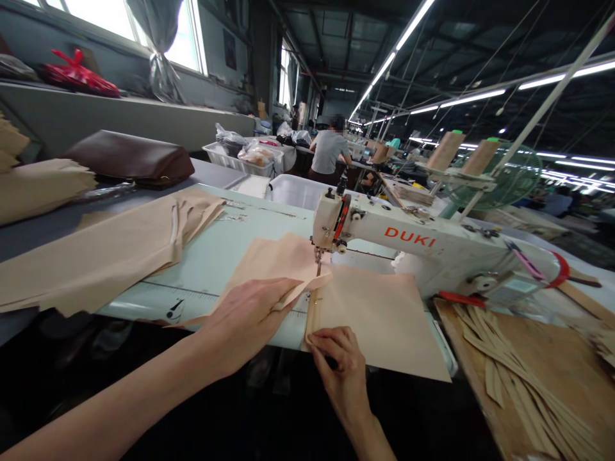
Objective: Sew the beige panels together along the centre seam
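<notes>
Beige fabric (379, 314) lies across the bed of a white sewing machine (369, 224), under its needle and presser foot. My left hand (252, 317) is closed on the folded edge of another beige piece (273, 256), just left of the needle. A narrow tan strip (313, 314), which looks like a zipper, runs from the needle toward me along the fabric's left edge. At its near end my right hand (341, 355) pinches the strip between thumb and fingers. The fingertips of my left hand are partly hidden by the folded piece.
Stacked beige pieces (120, 256) and a dark brown bag (132, 157) lie to the left. On the right, a wooden board (461, 346) bears several thin strips (519, 384). Thread cones (446, 150) stand behind the machine. A person (329, 153) sits farther back, beyond plastic bins (298, 192).
</notes>
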